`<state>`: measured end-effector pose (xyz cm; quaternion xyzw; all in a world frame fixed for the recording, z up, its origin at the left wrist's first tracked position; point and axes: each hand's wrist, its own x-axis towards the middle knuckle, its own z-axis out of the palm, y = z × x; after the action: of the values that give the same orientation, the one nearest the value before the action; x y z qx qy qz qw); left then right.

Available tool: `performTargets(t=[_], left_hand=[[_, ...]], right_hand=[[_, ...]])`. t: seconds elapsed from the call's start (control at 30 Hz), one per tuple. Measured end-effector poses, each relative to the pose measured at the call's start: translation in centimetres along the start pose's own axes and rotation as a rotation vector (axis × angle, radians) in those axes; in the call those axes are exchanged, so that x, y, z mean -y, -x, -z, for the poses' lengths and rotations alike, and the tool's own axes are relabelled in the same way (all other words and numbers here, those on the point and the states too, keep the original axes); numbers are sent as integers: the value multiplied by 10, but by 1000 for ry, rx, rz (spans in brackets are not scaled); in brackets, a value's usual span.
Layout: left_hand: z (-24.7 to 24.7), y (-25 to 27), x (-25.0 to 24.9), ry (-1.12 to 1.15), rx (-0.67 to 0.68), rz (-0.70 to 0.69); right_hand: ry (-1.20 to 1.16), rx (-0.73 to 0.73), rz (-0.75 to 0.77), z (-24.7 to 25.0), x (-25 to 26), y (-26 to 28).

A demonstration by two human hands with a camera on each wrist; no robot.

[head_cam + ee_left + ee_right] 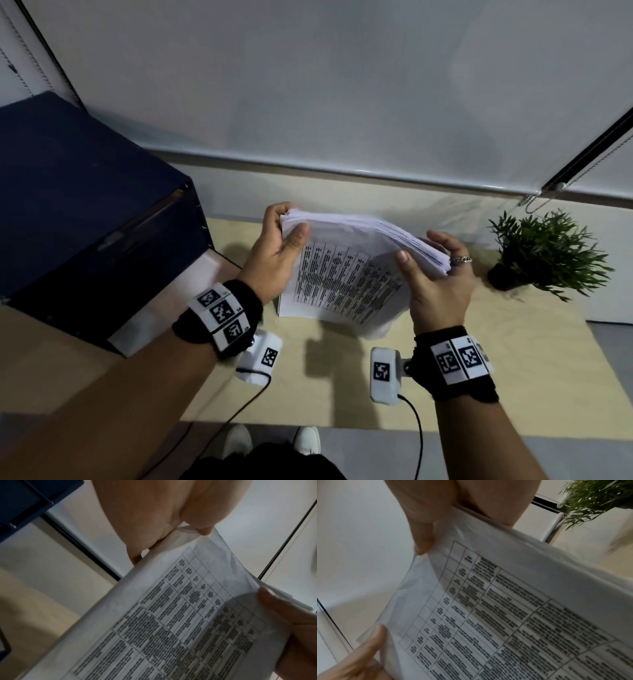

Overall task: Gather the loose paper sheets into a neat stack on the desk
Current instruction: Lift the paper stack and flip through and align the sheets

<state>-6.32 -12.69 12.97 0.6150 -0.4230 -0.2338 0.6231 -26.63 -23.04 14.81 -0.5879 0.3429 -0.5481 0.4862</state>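
Though gripped by two hands, one paper stack (349,270).

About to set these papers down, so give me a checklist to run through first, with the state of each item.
1. Left hand grips the papers at their left end: ok.
2. Right hand grips the right end: ok.
3. Edges squared: not ok, the sheets fan out at the right end and lower corner.
4. Bottom edge resting on the desk: cannot tell.
5. Plant stands apart from the papers: ok.
6. Dark box stays clear of the left hand: ok.
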Motion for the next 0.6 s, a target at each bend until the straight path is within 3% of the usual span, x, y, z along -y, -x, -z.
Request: performTargets(t=[0.17,0.23,0.4,0.6], left_hand=[[-9,3,-10,-79,-124,-68],[-4,7,-12,-37,-90,-103],[3,12,0,41,-24,-42],[-6,3,-18,31,-201,-105]], right_hand=[[-24,-24,61,-4,7,0],[-17,-21,54,2,10,-1],[70,0,-56,2,8,2],[0,-77,-34,-12,11,1]])
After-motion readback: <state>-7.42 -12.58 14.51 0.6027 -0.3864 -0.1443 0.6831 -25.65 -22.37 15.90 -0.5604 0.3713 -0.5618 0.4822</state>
